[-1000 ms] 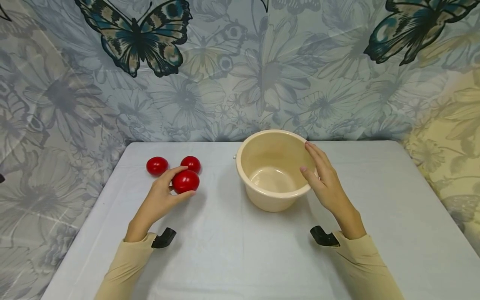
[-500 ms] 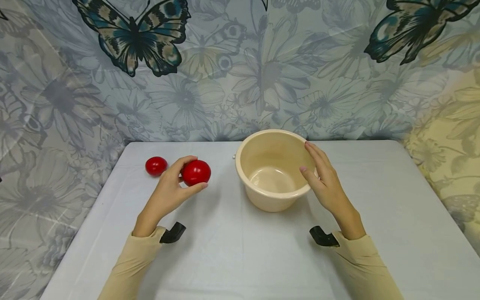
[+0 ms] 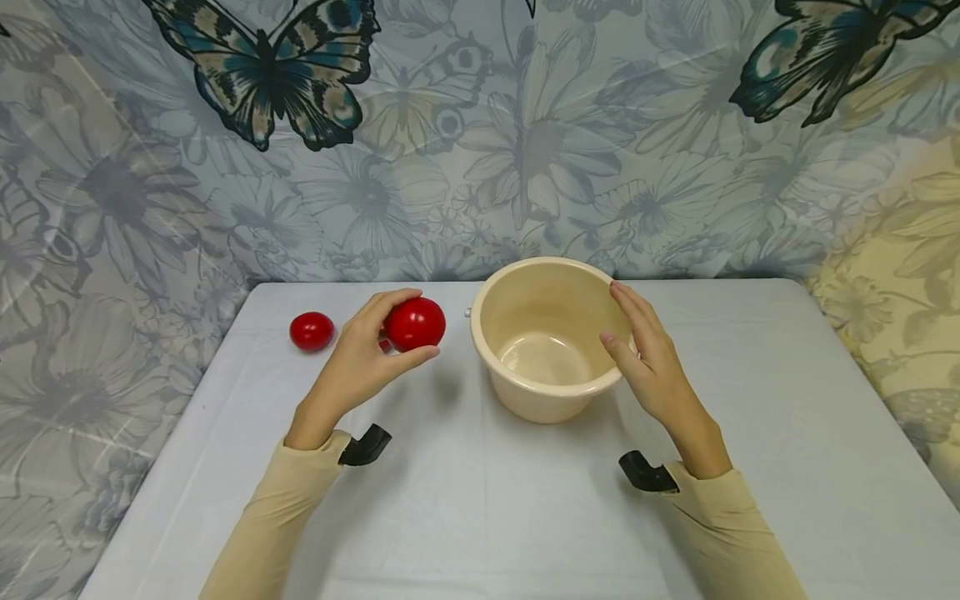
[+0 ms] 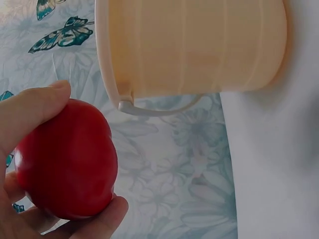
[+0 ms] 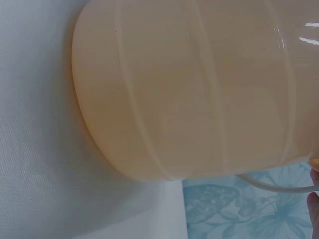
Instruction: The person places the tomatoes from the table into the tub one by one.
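At frame centre: a round cream plastic bucket (image 3: 551,337) stands upright on the pale grey tablecloth (image 3: 480,500), its mouth open to the head camera and its inside bare.
Bucket handle: a thin cream wire bail (image 4: 159,109) hangs against the outer wall in the left wrist view.
Left hand: the left hand (image 3: 360,367) is raised left of centre, thumb and fingers curled round a smooth glossy red ball (image 3: 415,323).
Held ball: it sits clear of the cloth, just left of the bucket's rim and apart from it; a soft shadow lies on the cloth beneath it.
Left wrist view: the same ball (image 4: 65,159) fills the lower left, pinched between thumb above and fingers below, with the bucket wall at the top.
Right hand: the right hand (image 3: 648,367) rests against the bucket's right rim, fingers straight and laid along the edge, thumb inside the rim.
Second ball: a smaller-looking red ball (image 3: 312,331) lies on the cloth in the left middle.
Third ball: a sliver of red shows behind the left hand's fingers; too hidden to tell more.
Backdrop: a grey floral curtain with dark butterflies (image 3: 270,71) fills the upper frame.
Sleeves: beige, with black wrist mounts (image 3: 365,446).
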